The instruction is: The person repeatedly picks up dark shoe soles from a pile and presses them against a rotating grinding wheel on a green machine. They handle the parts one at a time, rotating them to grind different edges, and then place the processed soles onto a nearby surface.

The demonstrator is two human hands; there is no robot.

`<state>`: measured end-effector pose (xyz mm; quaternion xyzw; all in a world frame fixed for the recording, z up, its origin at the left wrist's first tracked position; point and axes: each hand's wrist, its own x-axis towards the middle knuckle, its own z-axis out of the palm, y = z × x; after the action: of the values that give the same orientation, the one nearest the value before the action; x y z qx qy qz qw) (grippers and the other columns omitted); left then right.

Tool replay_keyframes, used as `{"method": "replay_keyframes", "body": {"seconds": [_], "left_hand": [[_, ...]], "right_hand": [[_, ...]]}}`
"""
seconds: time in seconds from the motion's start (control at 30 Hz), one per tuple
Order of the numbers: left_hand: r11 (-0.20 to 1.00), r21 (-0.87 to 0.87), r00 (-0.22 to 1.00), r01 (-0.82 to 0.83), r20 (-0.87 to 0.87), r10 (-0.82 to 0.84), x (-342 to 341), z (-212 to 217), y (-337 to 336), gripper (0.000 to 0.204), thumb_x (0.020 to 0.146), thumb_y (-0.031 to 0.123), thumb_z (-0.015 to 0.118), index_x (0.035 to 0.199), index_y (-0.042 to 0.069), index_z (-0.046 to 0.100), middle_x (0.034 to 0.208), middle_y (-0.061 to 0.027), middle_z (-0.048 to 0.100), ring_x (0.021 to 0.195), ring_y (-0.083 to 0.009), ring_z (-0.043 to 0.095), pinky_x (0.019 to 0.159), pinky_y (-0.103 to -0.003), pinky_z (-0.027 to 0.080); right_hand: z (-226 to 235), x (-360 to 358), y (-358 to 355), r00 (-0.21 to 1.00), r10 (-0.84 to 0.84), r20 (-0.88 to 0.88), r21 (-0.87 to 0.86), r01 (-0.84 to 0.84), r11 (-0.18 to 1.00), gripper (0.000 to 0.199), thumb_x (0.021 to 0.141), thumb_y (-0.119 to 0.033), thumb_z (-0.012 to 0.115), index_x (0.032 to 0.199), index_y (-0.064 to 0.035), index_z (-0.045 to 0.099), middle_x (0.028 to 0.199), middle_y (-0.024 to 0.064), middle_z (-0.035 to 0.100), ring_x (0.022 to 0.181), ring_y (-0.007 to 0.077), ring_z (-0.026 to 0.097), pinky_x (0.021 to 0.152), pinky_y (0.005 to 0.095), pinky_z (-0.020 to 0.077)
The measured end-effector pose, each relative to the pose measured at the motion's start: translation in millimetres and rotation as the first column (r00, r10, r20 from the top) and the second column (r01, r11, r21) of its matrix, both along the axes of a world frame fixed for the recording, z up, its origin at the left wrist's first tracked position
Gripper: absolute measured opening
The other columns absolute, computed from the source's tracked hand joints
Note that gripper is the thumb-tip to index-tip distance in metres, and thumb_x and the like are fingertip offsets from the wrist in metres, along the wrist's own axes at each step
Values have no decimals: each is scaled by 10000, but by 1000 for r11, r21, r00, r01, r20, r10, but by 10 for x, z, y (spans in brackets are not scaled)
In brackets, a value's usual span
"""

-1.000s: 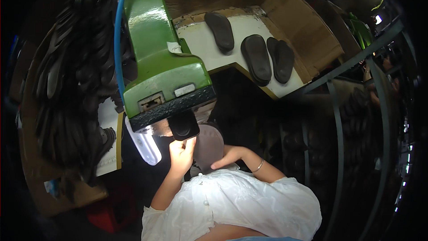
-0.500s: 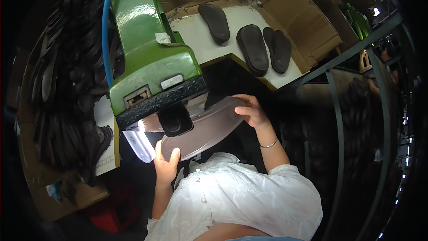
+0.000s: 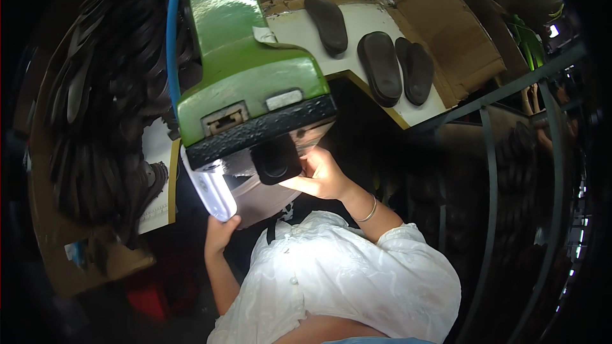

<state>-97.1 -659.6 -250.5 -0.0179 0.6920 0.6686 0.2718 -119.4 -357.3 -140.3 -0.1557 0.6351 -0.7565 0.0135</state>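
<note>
A greyish-brown shoe sole (image 3: pixel 258 200) lies under the head of a green machine (image 3: pixel 255 79), which hides much of it. My left hand (image 3: pixel 220 232) is closed on the sole's near left end, its thumb on top and its fingertips partly behind a lit, clear lamp (image 3: pixel 213 190). At the sole's right side, my right hand (image 3: pixel 324 177) grips the edge, its fingers reaching beneath the machine head. A black block on the machine covers the middle of the sole.
Several dark brown soles (image 3: pixel 380 69) lie on a white board beyond the machine, edged by cardboard walls (image 3: pixel 440 32). A heap of dark soles (image 3: pixel 95 108) fills a cardboard box at left. A blue hose (image 3: pixel 172 44) runs down the machine. Green metal racking (image 3: pixel 491 178) stands at right.
The sole has gone farther under the machine head, with less of it showing. My right hand has moved left, in toward the machine. The whole view has shifted slightly.
</note>
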Motion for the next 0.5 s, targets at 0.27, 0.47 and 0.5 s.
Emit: {"method": "replay_keyframes", "body": {"seconds": [0.27,0.47,0.5], "left_hand": [[793,-224,780,567,-164,-604,166,182,1248,353,749,279,640,970,5,610,791,-123,628,708,-224,598,677,-311,476],[924,-351,902,150,-334,-274,-99,80,967,262,768,199,646,953,16,612,869,-128,625,787,-223,614,708,-310,480],[937,-347,900,27,-400,-174,-188,177,850,229,757,192,641,921,35,611,845,-120,618,765,-235,608,688,-327,478]], "right_hand": [[43,-161,-43,986,-23,-162,508,104,855,476,673,-200,743,1073,-20,559,739,115,622,673,171,621,654,304,512],[300,-624,985,451,-833,-320,138,892,430,278,792,-96,582,1042,23,552,965,117,573,844,168,556,749,290,439],[274,-689,1136,374,-863,-339,68,925,374,315,853,-106,556,1137,26,525,1092,113,567,955,167,548,842,284,440]]}}
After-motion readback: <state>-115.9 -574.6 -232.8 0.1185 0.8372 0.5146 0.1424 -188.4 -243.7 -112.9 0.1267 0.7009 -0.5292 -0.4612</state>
